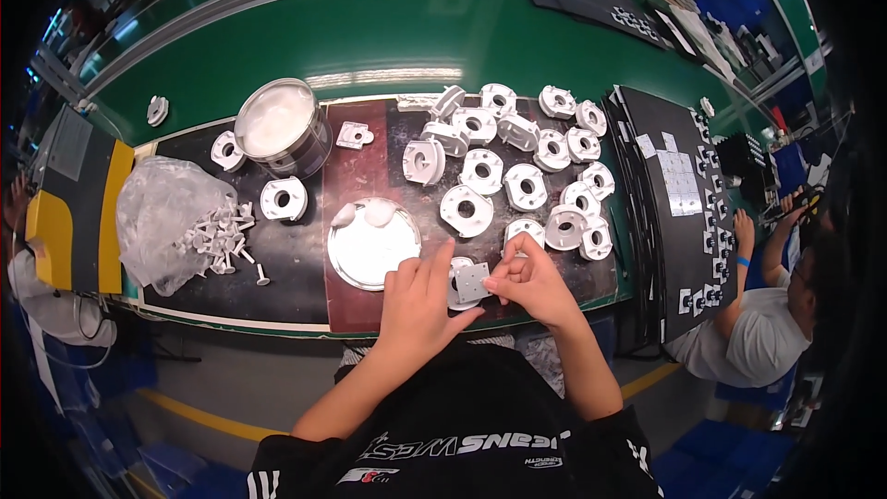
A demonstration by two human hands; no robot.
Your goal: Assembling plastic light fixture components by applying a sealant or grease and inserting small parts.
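My right hand (533,283) pinches a small grey square plate (473,283) with holes by its right edge, between thumb and fingers. The plate lies over a round white plastic housing (453,288), covering most of it. My left hand (418,303) is curled round the left side of that housing, with the thumb below and fingers above. Whether plate and housing touch is hard to tell. Just left of my left hand sits a white round lid (370,249) with white lumps on its far rim. Several more white housings (467,211) stand beyond my hands.
A tin of white paste (282,129) stands far left, near a clear plastic bag (166,222) and a heap of white stemmed parts (222,238). Stacked black boards (661,212) line the right side. A co-worker (753,314) sits at the right; a yellow-and-grey machine (78,203) stands left.
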